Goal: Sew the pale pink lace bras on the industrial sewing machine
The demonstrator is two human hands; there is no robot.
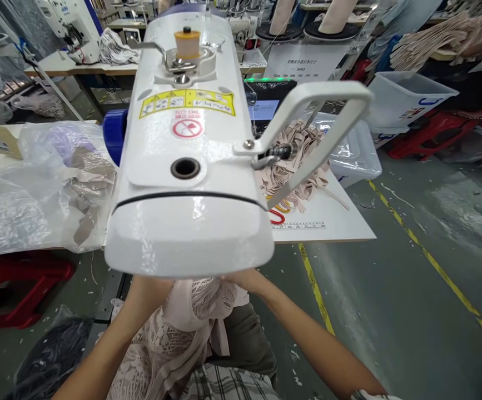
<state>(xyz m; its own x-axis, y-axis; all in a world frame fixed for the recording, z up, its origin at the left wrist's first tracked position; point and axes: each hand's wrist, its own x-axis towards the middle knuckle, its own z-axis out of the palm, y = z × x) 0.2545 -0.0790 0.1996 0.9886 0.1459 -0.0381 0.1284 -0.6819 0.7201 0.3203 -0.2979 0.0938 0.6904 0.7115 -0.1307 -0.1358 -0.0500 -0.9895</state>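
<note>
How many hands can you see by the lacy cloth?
2. The left hand is at the left of the lacy cloth, the right hand at its right. The sewing machine partly hides both.

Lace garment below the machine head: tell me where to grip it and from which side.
Probably best by the sides of the upper, rounded part of the lace garment, one hand from each side, near where the left hand and right hand are. The machine head blocks the way from above; the lower lace lies in loose folds.
</note>
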